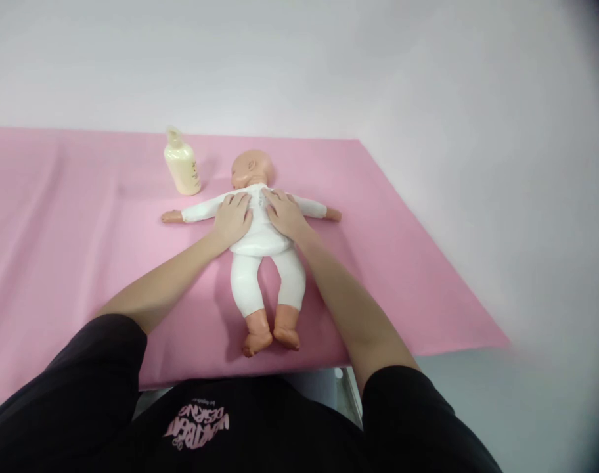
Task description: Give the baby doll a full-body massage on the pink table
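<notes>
Two contacts: had left hand (233,221) and right hand (286,215) flat on upper body of white-clad doll (261,238), slightly spread, gripping nothing. Found doll between near and far edges of pink-covered counter (388,282), with feet (258,335) toward near edge, head (253,169) toward far. Judged light, firm, probably slick where bare; preferred hold under body, head supported.

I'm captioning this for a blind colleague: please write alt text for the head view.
A person's left hand and right hand rest on the upper body of a baby doll in white clothes, which lies with arms spread on a pink cloth. A pale yellow pump bottle stands left of its head.
</notes>
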`<action>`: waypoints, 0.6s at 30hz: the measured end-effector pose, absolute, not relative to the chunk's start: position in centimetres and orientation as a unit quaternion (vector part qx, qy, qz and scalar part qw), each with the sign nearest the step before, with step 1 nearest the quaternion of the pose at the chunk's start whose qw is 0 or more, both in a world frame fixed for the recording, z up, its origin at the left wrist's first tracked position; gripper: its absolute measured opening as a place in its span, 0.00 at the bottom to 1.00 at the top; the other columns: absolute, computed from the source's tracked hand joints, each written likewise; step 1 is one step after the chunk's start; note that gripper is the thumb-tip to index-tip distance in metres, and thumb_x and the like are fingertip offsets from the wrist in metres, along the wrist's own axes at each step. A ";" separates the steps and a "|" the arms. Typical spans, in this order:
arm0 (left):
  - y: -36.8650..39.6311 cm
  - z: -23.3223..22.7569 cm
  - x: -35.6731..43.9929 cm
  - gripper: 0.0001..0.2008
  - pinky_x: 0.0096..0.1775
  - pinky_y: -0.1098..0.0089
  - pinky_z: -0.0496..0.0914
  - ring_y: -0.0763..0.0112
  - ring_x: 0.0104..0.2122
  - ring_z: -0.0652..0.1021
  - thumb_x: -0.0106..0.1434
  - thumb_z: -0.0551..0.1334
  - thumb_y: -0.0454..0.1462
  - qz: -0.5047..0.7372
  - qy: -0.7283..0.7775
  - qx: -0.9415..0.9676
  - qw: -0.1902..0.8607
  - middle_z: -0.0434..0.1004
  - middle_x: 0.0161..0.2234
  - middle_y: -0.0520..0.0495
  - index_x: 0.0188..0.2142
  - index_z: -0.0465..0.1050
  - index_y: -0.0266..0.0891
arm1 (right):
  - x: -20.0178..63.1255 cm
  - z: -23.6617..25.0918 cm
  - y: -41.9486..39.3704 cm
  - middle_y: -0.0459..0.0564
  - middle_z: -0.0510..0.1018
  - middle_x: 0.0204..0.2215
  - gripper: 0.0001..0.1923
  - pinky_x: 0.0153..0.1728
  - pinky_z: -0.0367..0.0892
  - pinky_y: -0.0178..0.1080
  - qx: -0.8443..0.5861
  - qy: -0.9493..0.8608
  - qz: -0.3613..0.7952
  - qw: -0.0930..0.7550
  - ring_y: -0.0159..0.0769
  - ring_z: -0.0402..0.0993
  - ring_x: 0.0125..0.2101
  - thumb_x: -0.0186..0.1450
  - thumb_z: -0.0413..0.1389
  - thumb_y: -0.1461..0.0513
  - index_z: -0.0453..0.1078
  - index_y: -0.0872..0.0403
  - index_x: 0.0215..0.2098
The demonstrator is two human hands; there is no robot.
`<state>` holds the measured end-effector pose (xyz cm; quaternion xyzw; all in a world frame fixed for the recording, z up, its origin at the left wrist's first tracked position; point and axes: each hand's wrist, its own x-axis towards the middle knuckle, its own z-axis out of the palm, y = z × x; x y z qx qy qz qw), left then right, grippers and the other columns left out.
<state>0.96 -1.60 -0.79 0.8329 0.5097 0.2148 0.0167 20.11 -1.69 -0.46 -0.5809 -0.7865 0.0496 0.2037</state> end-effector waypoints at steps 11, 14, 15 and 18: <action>-3.1 1.8 1.1 0.26 0.61 0.49 0.68 0.44 0.63 0.69 0.74 0.51 0.39 0.130 0.525 0.841 0.023 0.66 0.69 0.34 0.68 0.64 0.30 | 20.0 3.0 -4.1 0.61 0.58 0.75 0.30 0.69 0.62 0.54 -0.595 -0.797 0.089 0.056 0.55 0.65 0.69 0.76 0.43 0.63 0.55 0.57 0.75; -4.8 3.7 1.5 0.24 0.56 0.49 0.72 0.41 0.60 0.72 0.75 0.52 0.42 0.047 0.529 0.847 0.032 0.68 0.66 0.31 0.63 0.68 0.30 | 19.5 5.2 -5.5 0.64 0.62 0.73 0.30 0.69 0.60 0.51 -0.591 -0.796 0.130 -0.010 0.54 0.65 0.69 0.76 0.45 0.63 0.56 0.61 0.75; -5.3 4.3 1.6 0.24 0.54 0.49 0.73 0.40 0.58 0.74 0.75 0.53 0.43 0.022 0.525 0.850 0.035 0.70 0.64 0.30 0.62 0.69 0.30 | 19.3 6.0 -6.0 0.65 0.64 0.72 0.30 0.70 0.60 0.51 -0.587 -0.797 0.140 -0.028 0.54 0.65 0.70 0.76 0.46 0.61 0.57 0.62 0.74; -6.7 5.5 1.6 0.24 0.48 0.53 0.74 0.42 0.53 0.79 0.75 0.53 0.46 -0.034 0.518 0.853 0.057 0.75 0.57 0.30 0.58 0.73 0.30 | 18.7 8.1 -7.4 0.64 0.70 0.69 0.28 0.68 0.62 0.50 -0.586 -0.791 0.160 -0.071 0.56 0.68 0.67 0.76 0.52 0.57 0.65 0.62 0.69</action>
